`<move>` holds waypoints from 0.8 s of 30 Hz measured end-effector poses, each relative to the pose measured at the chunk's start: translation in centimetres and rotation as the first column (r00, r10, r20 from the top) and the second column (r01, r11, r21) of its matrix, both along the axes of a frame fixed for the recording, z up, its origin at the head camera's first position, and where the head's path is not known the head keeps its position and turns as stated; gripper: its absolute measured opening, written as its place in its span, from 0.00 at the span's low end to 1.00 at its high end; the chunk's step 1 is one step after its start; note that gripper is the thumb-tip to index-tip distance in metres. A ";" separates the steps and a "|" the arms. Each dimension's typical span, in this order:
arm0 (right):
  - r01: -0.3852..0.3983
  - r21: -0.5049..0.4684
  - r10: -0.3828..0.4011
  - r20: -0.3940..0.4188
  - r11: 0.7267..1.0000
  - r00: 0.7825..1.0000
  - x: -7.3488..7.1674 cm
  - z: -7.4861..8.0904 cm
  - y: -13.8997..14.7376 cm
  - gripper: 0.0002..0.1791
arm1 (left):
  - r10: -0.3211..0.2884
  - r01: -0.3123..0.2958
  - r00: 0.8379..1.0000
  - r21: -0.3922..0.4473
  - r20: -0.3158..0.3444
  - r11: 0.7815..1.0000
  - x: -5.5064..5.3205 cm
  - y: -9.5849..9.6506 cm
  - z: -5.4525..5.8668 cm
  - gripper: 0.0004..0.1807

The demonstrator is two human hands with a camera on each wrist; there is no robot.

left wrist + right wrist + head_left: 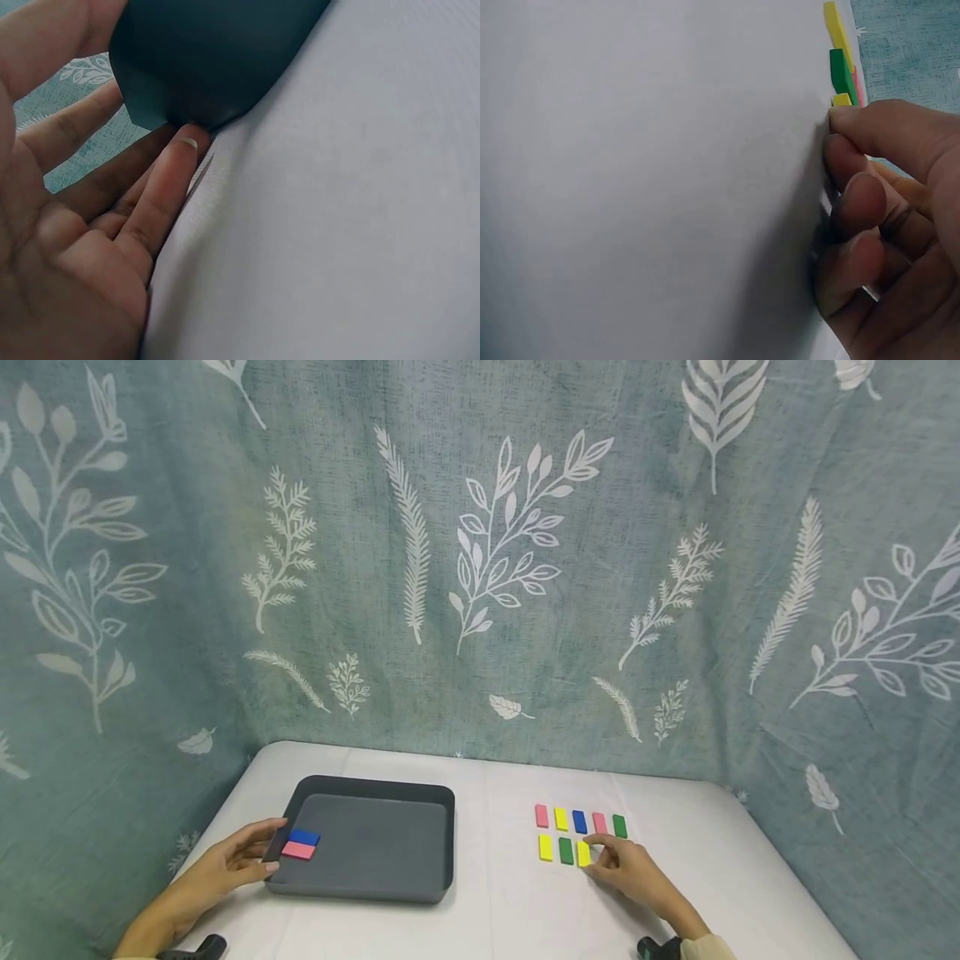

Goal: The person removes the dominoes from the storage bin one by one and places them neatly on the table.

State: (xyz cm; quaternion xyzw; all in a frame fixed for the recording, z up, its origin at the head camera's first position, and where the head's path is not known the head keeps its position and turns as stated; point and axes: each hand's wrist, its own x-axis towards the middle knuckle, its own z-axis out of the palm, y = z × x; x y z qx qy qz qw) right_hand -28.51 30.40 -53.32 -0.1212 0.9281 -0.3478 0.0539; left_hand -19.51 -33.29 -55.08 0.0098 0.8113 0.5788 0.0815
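Observation:
My left hand [217, 868] holds the left edge of a dark grey rectangular tray [360, 892], fingertips and thumb at its rim. In the left wrist view, fingers [161, 191] touch the tray's outer wall [202, 60]. Inside the tray, a blue block [304, 837] and a pink block [298, 851] lie side by side at the left. My right hand [630, 868] pinches a yellow block [583, 854] between thumb and forefinger, at the right end of the front row. The right wrist view shows only a bit of that yellow block [841, 99] past the thumb.
Beside the pinched block lie a green block [566, 851] and another yellow block [545, 847]. Behind them runs a row of several pink, yellow, blue and green blocks [579, 822]. White cloth covers the table [495, 877]; a leaf-patterned green curtain [450, 693] surrounds it.

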 end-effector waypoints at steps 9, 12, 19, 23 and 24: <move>0.010 0.016 -0.011 0.052 1.000 0.999 0.0 -0.1 0.2 0.26 | -0.013 0.013 1.000 0.000 -0.015 1.000 0.0 0.0 0.1 0.42; 0.028 0.023 -0.030 0.071 0.999 0.997 -0.1 0.0 0.0 0.26 | -0.020 0.020 1.000 0.010 -0.020 1.000 0.1 -0.2 0.2 0.42; 0.094 0.025 -0.096 0.092 0.995 0.991 0.0 -0.1 -0.1 0.28 | -0.021 0.021 1.000 0.019 -0.018 1.000 0.1 -0.3 0.3 0.41; 0.098 -0.010 -0.097 0.087 0.995 0.991 0.1 0.2 -0.2 0.31 | -0.016 0.016 1.000 0.011 -0.015 1.000 0.1 -0.1 0.2 0.42; 0.092 -0.015 -0.090 0.079 0.996 0.993 0.1 0.3 -0.3 0.31 | -0.014 0.015 1.000 0.011 -0.014 1.000 0.1 0.0 0.2 0.41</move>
